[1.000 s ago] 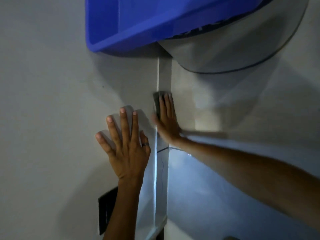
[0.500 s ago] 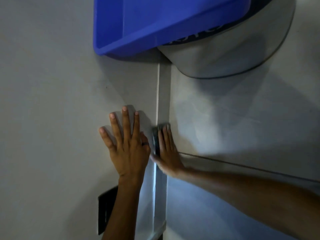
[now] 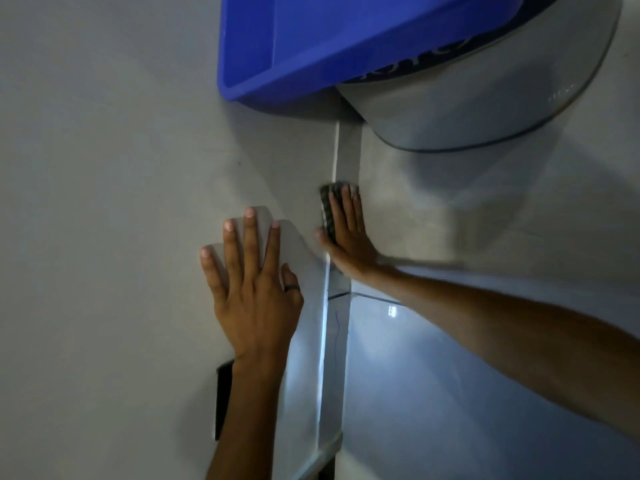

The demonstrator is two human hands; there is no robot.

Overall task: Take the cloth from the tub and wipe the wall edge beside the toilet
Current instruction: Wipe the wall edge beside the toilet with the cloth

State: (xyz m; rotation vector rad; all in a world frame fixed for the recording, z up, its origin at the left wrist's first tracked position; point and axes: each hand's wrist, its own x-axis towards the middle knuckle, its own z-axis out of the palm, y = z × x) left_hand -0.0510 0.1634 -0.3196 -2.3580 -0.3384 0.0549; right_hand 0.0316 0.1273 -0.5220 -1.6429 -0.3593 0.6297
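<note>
The right hand presses the cloth flat-fingered against the wall edge, below the blue tub and toilet. The left hand lies open, bracing. Wiping is underway; next likely calls for steady pressure along the strip.

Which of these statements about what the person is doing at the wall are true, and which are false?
1. The right hand presses a dark cloth against the wall edge. True.
2. The left hand grips the cloth. False: it lies flat and spread on the wall, holding nothing.
3. The blue tub is above both hands in the picture. True.
4. The left hand wears a glove. False: it is bare, with a dark ring on one finger.
</note>
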